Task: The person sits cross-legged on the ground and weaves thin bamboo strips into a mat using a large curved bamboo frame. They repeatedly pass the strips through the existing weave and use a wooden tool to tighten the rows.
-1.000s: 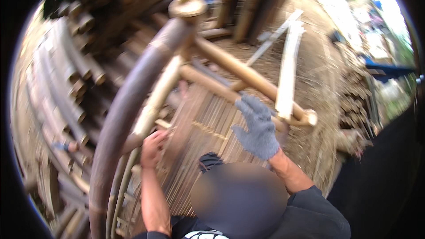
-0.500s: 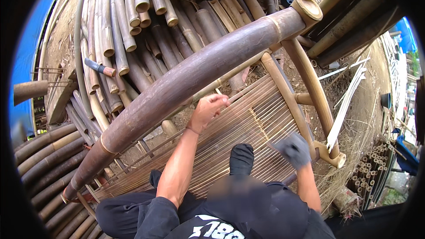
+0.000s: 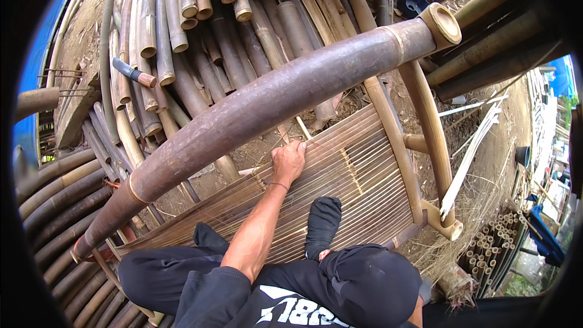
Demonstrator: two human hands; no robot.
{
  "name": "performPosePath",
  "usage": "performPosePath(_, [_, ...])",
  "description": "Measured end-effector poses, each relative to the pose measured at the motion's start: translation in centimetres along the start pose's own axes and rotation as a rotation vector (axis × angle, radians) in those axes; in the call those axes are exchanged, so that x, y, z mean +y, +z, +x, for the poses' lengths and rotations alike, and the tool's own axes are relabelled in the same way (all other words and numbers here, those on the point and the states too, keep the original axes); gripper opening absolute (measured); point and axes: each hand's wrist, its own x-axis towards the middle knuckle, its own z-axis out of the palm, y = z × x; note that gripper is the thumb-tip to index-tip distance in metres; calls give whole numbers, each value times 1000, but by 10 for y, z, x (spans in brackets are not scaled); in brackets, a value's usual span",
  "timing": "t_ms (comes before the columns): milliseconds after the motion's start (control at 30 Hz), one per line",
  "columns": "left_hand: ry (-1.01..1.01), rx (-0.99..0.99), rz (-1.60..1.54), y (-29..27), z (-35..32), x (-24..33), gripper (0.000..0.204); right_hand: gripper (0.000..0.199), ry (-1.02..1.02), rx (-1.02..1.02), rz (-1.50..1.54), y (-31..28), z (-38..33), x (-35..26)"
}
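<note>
The left hand [image 3: 289, 161] rests bare at the centre of the frame, fingers curled onto the upper edge of the slatted bamboo panel [image 3: 358, 176], just under the thick dark bamboo pole [image 3: 267, 106] arching from lower left to upper right. The thin slats probably flex, are light and may splinter, so the stiffer pale frame rail [image 3: 393, 140] looks the safer hold. The right hand is hidden behind the dark-clothed knee [image 3: 370, 282], so I cannot tell its grip.

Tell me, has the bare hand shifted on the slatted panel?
No: the left hand stays at the top of the slatted panel, under the thick dark pole.
</note>
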Motion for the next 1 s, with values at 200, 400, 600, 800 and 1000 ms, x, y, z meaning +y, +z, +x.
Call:
performPosePath(200, [-26, -50, -61, -4, 5, -11, 52, 38, -892, 261, 701, -147, -34, -324])
performPosePath(400, [-10, -137, -109, -9, 6, -11, 51, 32, -1386, 509, 586, -214, -66, -483])
performPosePath(600, [-67, -184, -187, -12, 6, -7, 44, 28, -1328, 454, 401, -187, -39, -510])
performPosePath(800, [-61, -142, -321, -15, 6, -5, 42, 25, -862, -98, 1109, -219, 35, -487])
performPosePath(1000, [-145, -146, -305, -13, 13, -3, 37, 26, -1158, 549, 381, -250, -4, -461])
